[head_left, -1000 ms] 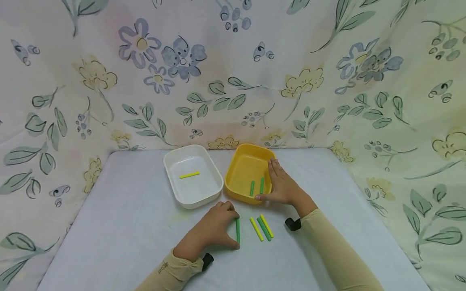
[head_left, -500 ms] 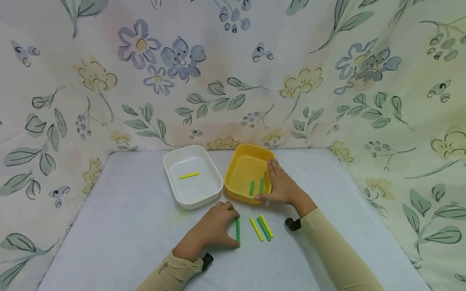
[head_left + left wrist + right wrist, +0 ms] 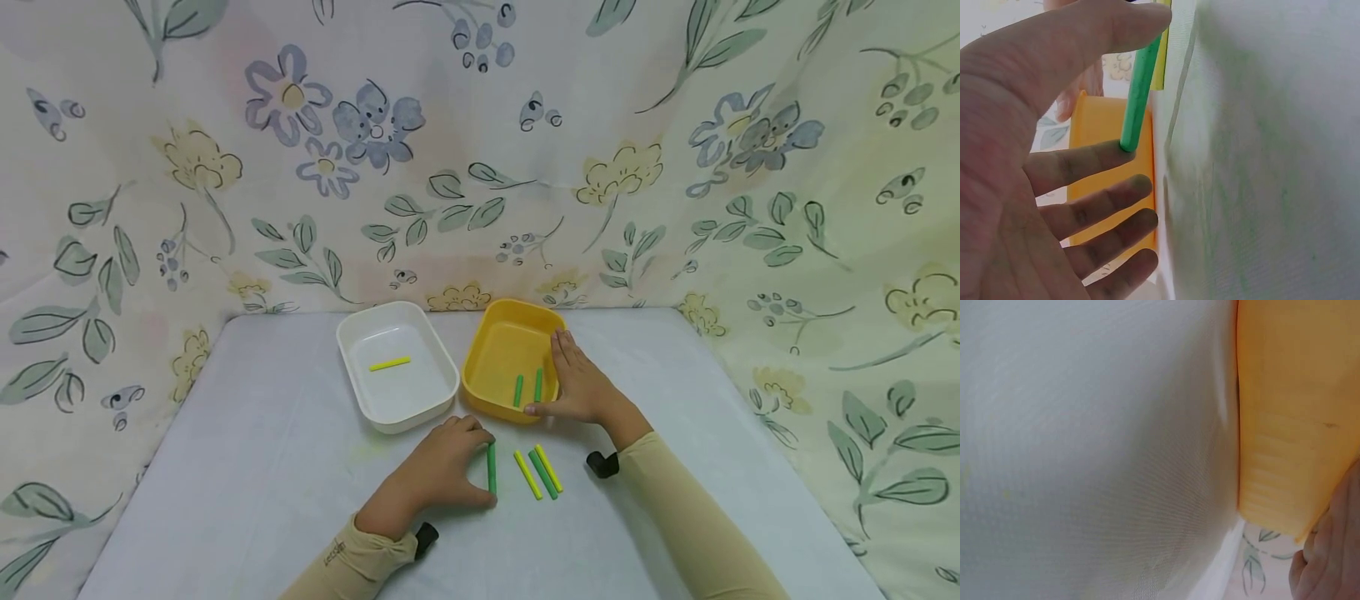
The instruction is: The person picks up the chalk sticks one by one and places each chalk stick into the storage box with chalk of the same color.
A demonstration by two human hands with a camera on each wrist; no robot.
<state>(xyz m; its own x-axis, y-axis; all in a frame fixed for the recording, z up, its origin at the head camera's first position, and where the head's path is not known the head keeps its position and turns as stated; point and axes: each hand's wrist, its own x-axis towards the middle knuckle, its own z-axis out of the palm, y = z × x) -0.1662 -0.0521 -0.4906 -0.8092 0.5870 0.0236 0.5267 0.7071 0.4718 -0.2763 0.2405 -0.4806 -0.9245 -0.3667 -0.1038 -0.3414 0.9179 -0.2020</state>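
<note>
My left hand point(image 3: 438, 471) pinches a slim green stick point(image 3: 1140, 94) lengthwise, with the thumb at one end and the index finger at the other, close over the cloth. The other fingers are spread apart in the left wrist view. My right hand point(image 3: 581, 387) rests against the near right corner of the yellow tray point(image 3: 487, 350), fingers straight along its right side and thumb at the front rim. Two green sticks, a left one point(image 3: 518, 390) and a right one point(image 3: 538, 385), lie inside this tray. In the right wrist view, the tray's outer wall point(image 3: 1297, 412) hides most of the hand.
A white tray point(image 3: 375, 400) holding one yellow stick point(image 3: 390, 364) stands left of the yellow tray. Between my hands lie a left yellow stick point(image 3: 527, 475), a green stick point(image 3: 543, 475) and a right yellow stick point(image 3: 549, 468). Floral fabric point(image 3: 480, 233) hangs behind the table.
The green stick in my left hand has risen slightly, its thumb end lifting a little. My right hand and both trays stay in place.
</note>
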